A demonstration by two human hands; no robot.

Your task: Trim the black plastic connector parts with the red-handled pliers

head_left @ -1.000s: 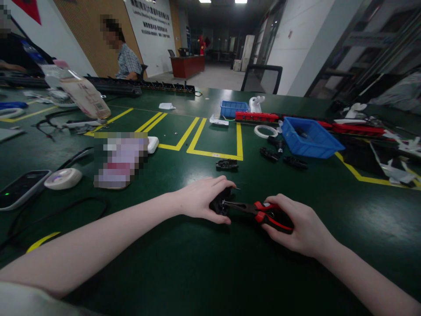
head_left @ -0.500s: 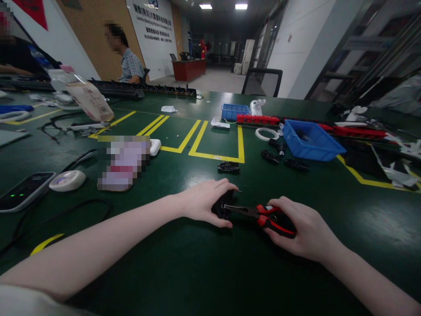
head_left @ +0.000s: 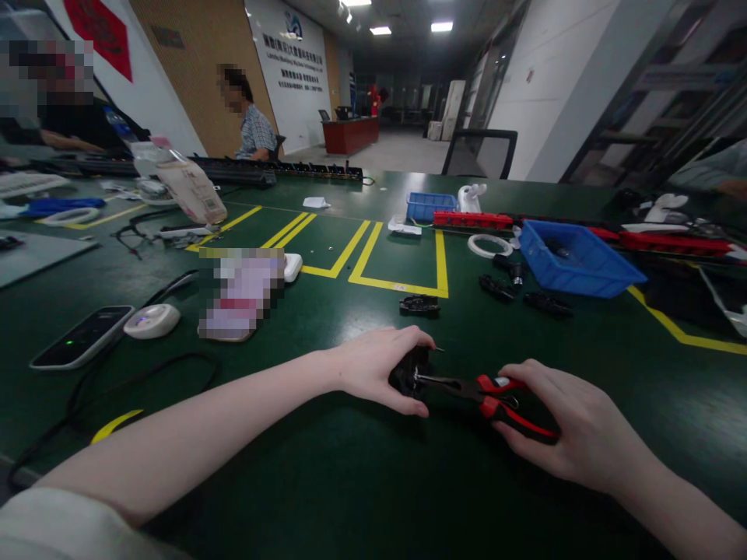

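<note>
My left hand (head_left: 382, 365) is closed around a small black plastic part (head_left: 404, 375), holding it against the green table (head_left: 327, 482). A thin metal pin sticks out of the part's far side. In my right hand (head_left: 572, 420) are long-nose pliers (head_left: 493, 397) with red and black handles, which stand somewhat apart. Their tips reach into the near right side of the black part, at a small shiny piece too tiny to name. Just beyond my left hand lies another black part (head_left: 419, 304).
A blue bin (head_left: 577, 264) stands at the right, with several black parts (head_left: 547, 303) in front of it. Behind are a smaller blue basket (head_left: 430, 205) and a white ring (head_left: 489, 246). On the left lie a phone (head_left: 242, 299), a cable and a bottle (head_left: 190, 187). Two people sit across the table.
The view has shifted, so everything sits a little further right and lower. The plier handles have spread wider in my right hand; the tips stay at the black part.
</note>
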